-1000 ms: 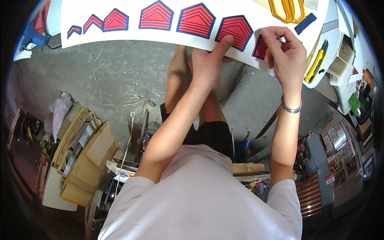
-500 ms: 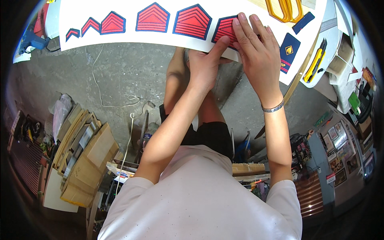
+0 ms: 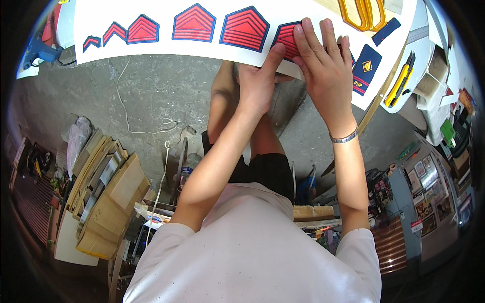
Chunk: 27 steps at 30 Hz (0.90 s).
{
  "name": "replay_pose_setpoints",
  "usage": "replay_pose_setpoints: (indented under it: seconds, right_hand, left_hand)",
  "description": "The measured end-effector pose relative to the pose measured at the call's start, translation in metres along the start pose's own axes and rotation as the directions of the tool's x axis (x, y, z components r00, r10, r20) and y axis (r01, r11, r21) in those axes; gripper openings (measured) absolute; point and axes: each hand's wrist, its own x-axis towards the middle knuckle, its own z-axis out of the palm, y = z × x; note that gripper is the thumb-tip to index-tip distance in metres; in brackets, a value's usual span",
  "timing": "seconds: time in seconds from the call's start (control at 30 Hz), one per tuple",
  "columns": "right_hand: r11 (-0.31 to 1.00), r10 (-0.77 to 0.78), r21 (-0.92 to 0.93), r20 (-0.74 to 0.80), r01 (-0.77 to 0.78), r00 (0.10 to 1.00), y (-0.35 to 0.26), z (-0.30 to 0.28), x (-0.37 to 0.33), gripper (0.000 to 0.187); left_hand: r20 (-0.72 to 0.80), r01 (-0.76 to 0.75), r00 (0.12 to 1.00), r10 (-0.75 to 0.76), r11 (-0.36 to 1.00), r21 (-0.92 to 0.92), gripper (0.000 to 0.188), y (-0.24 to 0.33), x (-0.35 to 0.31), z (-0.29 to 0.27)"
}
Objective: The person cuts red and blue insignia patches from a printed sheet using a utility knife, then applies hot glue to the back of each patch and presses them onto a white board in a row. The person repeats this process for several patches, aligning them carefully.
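A white sheet (image 3: 151, 50) with a row of red, blue-edged chevron patches lies along the table edge at the top. My left hand (image 3: 260, 83) grips the sheet's near edge from below, thumb up on a red patch (image 3: 286, 38). My right hand (image 3: 323, 68) lies flat, fingers spread, pressing on that same patch and covering most of it. A larger red patch (image 3: 244, 29) sits just left of my hands. A small dark blue rectangular patch (image 3: 366, 68) lies right of my right hand.
Yellow-handled scissors (image 3: 359, 12) lie beyond my right hand. A yellow utility knife (image 3: 398, 86) rests at the right. A blue glue gun (image 3: 38, 50) sits far left. Stacked cardboard and frames (image 3: 103, 197) stand on the concrete floor below left.
My right hand has gone from pinching the sheet's right part to lying flat on the red patch. It has slid slightly left. My left hand keeps its grip on the edge.
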Motion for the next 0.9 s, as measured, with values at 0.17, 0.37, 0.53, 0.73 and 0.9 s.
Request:
replay_pose_setpoints:
  seconds: [0.17,0.37,0.53,0.73,0.9]
  right_hand:
    - [1.000,-0.002,0.001,0.008,0.002,1.000,0.003,0.004,-0.001,0.060]
    - [0.999,0.019,0.039,0.012,-0.020,1.000,0.003,0.006,-0.003,0.059]
    - [0.999,0.003,0.035,-0.007,-0.002,1.000,0.003,0.004,-0.002,0.060]
    - [0.987,0.017,0.158,-0.025,-0.013,1.000,-0.010,-0.006,-0.001,0.060]
    - [0.988,-0.032,0.154,0.018,0.029,0.999,-0.021,-0.001,0.004,0.057]
  left_hand:
    - [0.003,-0.015,1.000,0.015,1.000,-0.025,0.032,-0.002,-0.001,0.001]
    - [-0.015,-0.028,1.000,0.027,0.997,-0.074,0.028,-0.002,0.000,0.003]
    - [-0.037,-0.041,0.999,0.037,0.995,-0.089,0.026,-0.003,-0.001,0.006]
    - [-0.003,0.015,1.000,-0.015,0.999,-0.033,0.028,-0.003,-0.007,-0.003]
    - [0.051,0.029,0.998,-0.028,0.999,-0.027,0.027,-0.007,-0.008,-0.011]
